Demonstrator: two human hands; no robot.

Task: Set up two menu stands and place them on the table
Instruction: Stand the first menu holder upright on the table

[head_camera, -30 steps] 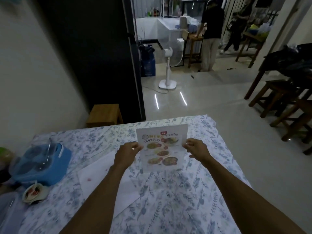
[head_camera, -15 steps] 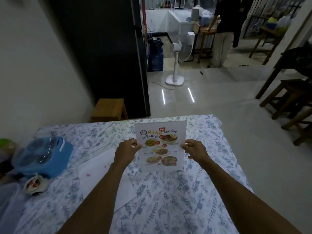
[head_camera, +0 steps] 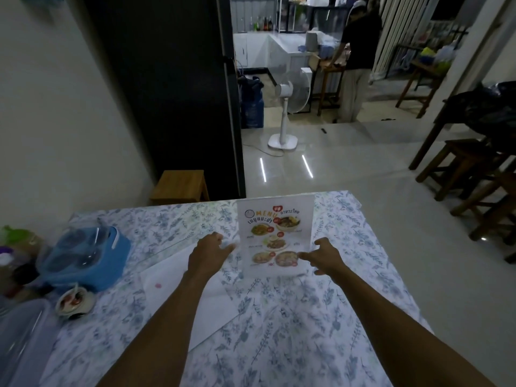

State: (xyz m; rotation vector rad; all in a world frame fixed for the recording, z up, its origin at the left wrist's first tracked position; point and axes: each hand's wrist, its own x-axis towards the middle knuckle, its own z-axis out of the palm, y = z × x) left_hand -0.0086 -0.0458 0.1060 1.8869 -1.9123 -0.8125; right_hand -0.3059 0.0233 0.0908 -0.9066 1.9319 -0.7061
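both hands have let go since half a second ago, left hand [head_camera: 208, 254] and right hand [head_camera: 325, 255] spread beside the upright menu stand [head_camera: 275, 236] on the table [head_camera: 307, 317]; i judge it light, stiff, slick, best held by its side edges.

menu stand [head_camera: 275, 236] now set upright on table, both hands released, fingers [head_camera: 305, 256] spread

Likely a small eatery: menu stand [head_camera: 275, 236], wooden stools [head_camera: 469, 160], bottle-lined counter [head_camera: 268, 46].

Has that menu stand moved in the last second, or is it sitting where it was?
Yes. The menu stand has gone away from the person, toward the table's far edge, and now stands upright there with both hands open beside it.
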